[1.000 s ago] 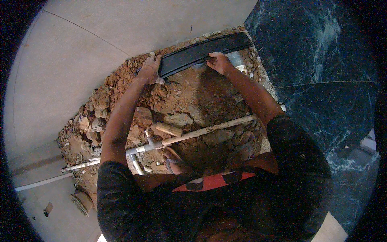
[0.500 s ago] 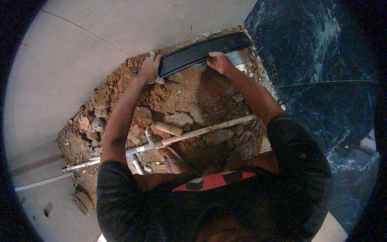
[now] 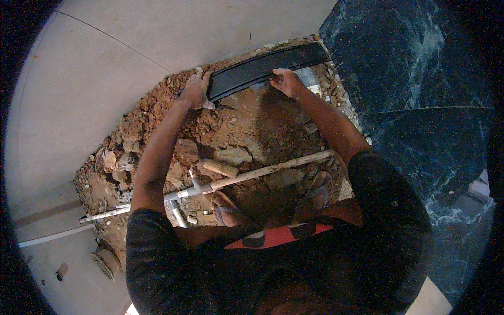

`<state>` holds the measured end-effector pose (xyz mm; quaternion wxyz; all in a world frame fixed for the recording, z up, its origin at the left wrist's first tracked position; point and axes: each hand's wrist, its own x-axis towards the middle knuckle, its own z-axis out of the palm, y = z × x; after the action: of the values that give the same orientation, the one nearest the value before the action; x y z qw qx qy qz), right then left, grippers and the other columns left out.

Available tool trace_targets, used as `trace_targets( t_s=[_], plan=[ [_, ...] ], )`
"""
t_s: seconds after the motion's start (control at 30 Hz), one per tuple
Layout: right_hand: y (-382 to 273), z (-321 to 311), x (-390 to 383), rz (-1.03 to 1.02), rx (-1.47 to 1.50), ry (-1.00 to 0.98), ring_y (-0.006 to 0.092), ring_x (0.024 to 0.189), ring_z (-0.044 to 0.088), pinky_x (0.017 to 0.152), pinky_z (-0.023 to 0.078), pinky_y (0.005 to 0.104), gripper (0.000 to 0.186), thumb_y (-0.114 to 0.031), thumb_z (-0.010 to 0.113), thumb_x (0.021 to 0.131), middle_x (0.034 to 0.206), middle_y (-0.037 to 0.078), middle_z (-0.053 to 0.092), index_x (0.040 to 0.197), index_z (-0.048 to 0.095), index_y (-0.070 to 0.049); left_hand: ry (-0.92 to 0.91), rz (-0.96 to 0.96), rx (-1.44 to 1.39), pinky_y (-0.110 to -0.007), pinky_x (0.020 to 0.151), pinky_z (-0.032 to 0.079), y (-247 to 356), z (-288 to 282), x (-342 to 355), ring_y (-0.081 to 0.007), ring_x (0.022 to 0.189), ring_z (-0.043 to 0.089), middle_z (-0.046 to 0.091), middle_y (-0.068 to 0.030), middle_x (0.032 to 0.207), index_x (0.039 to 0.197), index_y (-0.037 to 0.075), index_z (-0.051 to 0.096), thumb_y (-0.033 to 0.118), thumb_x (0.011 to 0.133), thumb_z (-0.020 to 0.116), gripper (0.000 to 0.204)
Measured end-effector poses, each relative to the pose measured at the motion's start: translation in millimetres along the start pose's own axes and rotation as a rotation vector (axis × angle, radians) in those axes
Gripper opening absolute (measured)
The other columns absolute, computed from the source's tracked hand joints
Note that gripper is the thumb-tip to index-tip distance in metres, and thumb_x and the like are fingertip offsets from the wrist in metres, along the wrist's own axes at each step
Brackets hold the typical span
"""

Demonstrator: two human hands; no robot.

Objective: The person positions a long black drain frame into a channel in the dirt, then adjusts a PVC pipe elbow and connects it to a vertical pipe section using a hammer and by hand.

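A long black panel [image 3: 247, 72] with raised edges lies over the rubble, slanting up to the right along the far side of the dug-out patch. At its left end is my left hand [image 3: 196, 90], fingers stretched toward the far edge and thumb at the near corner, spanning the end. My right hand [image 3: 286, 83] is at the near edge, right of the middle, its fingers curled against it. What lies under the panel is mostly hidden; a pale, shiny piece [image 3: 310, 77] shows beside its near edge.
Before my sandalled feet, a pale pipe with grey fittings [image 3: 198, 188] crosses the broken soil [image 3: 236, 123]. A wooden handle [image 3: 219, 167] lies beside it. Rocks [image 3: 123, 158] pile at left. A pale wall [image 3: 126, 47] and dark marbled slabs [image 3: 420, 152] border the patch.
Almost nothing differs. My right hand's fingers have loosened slightly at the panel's near edge; my left hand and the panel stay in place.
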<state>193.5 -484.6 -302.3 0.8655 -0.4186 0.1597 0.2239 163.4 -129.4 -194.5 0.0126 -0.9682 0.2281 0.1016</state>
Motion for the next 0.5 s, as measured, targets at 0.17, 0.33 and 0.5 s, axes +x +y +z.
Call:
trace_targets(
  t_s=[0.17, 0.33, 0.5],
  plan=[
    [-8, 7, -9, 0.07, 0.016, 0.032, 0.0195, 0.082, 0.059, 0.076, 0.052, 0.034, 0.016, -0.016, 0.066, 0.081, 0.088, 0.004, 0.06, 0.092, 0.058, -0.009, -0.031, 0.001, -0.029, -0.047, 0.1, 0.038, 9, -13, -3, -0.041, 0.121, 0.04, 0.037, -0.0267, 0.132, 0.138, -0.002, 0.024, 0.041, 0.054, 0.087, 0.114],
    [-9, 10, -9, 0.078, -0.024, 0.061, 0.0213, 0.085, 0.058, 0.076, 0.052, 0.0339, 0.019, -0.016, 0.065, 0.081, 0.093, 0.005, 0.058, 0.096, 0.057, -0.008, -0.01, -0.002, -0.003, -0.049, 0.097, 0.04, 4, -4, -1, -0.0408, 0.119, 0.042, 0.038, -0.0265, 0.13, 0.14, -0.001, 0.023, 0.036, 0.06, 0.084, 0.107],
    [-6, 11, -7, 0.085, -0.025, 0.074, 0.0215, 0.087, 0.058, 0.076, 0.052, 0.0334, 0.021, -0.016, 0.065, 0.081, 0.096, 0.005, 0.057, 0.099, 0.056, -0.008, -0.061, -0.029, -0.049, -0.052, 0.105, 0.033, 1, -2, 2, -0.0492, 0.127, 0.033, 0.029, -0.0322, 0.139, 0.141, -0.001, 0.022, 0.05, 0.047, 0.087, 0.125]
  ],
)
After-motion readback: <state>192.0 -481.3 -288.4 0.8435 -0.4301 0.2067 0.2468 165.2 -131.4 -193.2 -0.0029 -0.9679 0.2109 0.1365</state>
